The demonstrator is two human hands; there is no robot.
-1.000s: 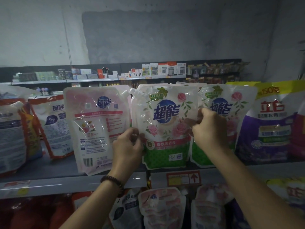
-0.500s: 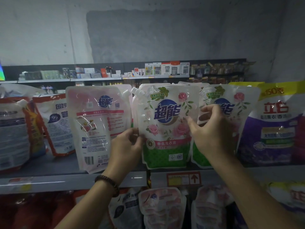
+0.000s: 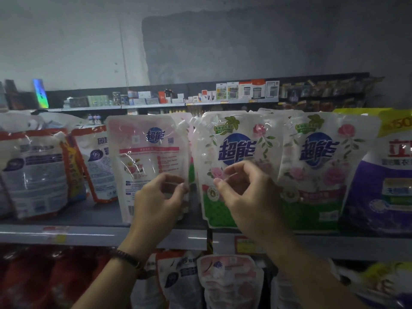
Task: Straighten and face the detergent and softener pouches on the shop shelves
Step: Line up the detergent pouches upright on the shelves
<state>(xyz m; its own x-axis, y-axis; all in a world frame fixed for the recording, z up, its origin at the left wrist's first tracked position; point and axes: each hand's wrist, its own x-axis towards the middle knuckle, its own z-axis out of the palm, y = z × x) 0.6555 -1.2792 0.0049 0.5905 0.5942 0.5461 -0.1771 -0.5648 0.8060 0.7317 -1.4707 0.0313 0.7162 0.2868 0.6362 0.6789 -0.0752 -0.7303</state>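
Observation:
A pink and white pouch [image 3: 147, 157] stands on the grey shelf [image 3: 89, 235] with its printed back facing out. My left hand [image 3: 160, 197] is in front of it, thumb and fingers pinched on its right edge. To the right stands a white and green rose pouch [image 3: 236, 139], front facing out. My right hand [image 3: 245, 192] hovers in front of its lower half, fingers loosely curled and apart, holding nothing. A second rose pouch [image 3: 318, 152] stands just right of the first, also facing out.
A purple pouch [image 3: 383, 197] fills the shelf's right end. White and orange pouches [image 3: 35, 175] lean at the left. Below the shelf hang more pouches [image 3: 229, 284] and red packs [image 3: 44, 277]. A far shelf of small boxes [image 3: 245, 91] runs along the grey wall.
Both hands let go of the first rose pouch and shifted left. My left hand went to the pink pouch's right edge; my right hand moved from between the rose pouches to the first one's front.

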